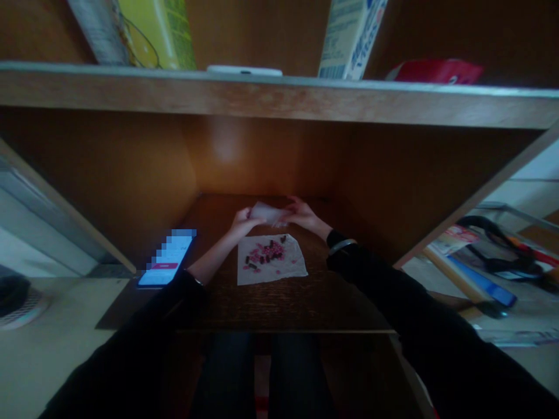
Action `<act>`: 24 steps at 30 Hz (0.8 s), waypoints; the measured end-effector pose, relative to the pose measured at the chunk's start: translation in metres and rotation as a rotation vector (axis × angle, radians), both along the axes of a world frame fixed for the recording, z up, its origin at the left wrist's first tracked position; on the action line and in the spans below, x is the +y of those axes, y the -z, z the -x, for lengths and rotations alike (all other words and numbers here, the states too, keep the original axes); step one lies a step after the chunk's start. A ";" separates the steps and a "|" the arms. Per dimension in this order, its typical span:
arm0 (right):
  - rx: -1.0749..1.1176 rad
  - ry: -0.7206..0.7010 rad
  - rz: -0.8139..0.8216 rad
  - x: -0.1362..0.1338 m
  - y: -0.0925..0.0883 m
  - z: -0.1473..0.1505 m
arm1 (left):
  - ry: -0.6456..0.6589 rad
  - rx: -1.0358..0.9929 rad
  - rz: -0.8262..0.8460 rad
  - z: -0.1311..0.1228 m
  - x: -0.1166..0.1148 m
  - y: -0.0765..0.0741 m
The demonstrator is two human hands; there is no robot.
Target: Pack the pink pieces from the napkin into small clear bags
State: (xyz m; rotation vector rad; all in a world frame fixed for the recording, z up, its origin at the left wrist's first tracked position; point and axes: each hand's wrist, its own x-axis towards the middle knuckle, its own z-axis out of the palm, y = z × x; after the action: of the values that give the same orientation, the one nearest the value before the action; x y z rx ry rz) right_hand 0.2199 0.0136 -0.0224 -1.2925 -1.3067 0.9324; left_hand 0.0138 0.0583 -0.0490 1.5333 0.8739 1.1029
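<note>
A wooden shelf (279, 100) runs across above a dark brown tabletop (271, 311). On the shelf stand a yellow-green bag (174, 35) at the left and a white box (349, 41) right of the middle. A phone (166, 262) with a lit screen lies left of the left forearm. On the tabletop, in front of the hands, lies a white sheet of paper (286, 276). The left hand (241, 222) is clamped on the left end of a pale packet (265, 213), held just beyond the paper; the right hand (303, 214) pinches its right end, a finger raised. Smallest are pink beads (264, 251) and short dark pieces (253, 266), scattered together on the paper.
</note>
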 end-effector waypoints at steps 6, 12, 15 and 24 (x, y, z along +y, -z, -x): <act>0.146 -0.097 0.000 -0.007 0.021 0.004 | 0.012 0.003 0.030 -0.012 -0.007 -0.003; 0.277 0.003 0.044 0.004 0.017 0.019 | -0.054 0.034 -0.008 -0.017 -0.003 -0.005; 0.269 0.036 0.052 0.003 0.013 0.026 | -0.070 0.047 -0.101 -0.013 -0.004 -0.008; 0.327 0.049 0.086 0.006 0.023 0.034 | -0.029 0.248 -0.288 0.005 -0.009 0.002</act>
State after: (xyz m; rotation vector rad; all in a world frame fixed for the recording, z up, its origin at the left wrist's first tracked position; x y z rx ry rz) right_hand 0.1856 0.0192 -0.0455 -1.1731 -0.9861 1.1227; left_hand 0.0085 0.0489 -0.0512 1.9323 0.9356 1.1108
